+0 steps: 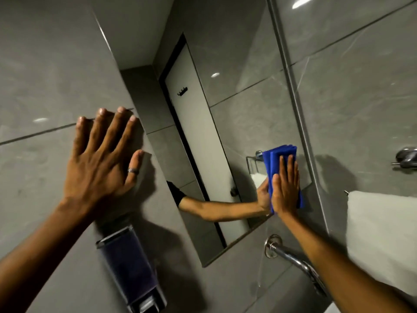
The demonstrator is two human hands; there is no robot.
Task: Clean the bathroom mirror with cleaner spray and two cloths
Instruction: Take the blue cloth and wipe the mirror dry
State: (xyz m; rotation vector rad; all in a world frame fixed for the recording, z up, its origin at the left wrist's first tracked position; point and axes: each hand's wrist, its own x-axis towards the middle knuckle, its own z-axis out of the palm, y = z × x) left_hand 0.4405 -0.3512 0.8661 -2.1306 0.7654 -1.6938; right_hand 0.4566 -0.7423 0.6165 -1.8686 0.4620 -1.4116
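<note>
The tall bathroom mirror (pixel 237 64) hangs on the grey tiled wall and runs from the top of the view down to the tap. My right hand (pixel 285 188) lies flat on a folded blue cloth (pixel 276 158), pressing it against the mirror's lower right part, close to the right edge. The glass reflects that hand and forearm. My left hand (pixel 101 154) rests on the wall tiles left of the mirror, palm flat, fingers spread, a ring on the thumb, holding nothing. No spray bottle or second cloth is in view.
A wall soap dispenser (pixel 128 269) with dark liquid hangs below my left hand. A chrome tap (pixel 291 256) sticks out under the mirror. A white towel (pixel 381 233) hangs at the right, below a chrome fitting (pixel 406 157).
</note>
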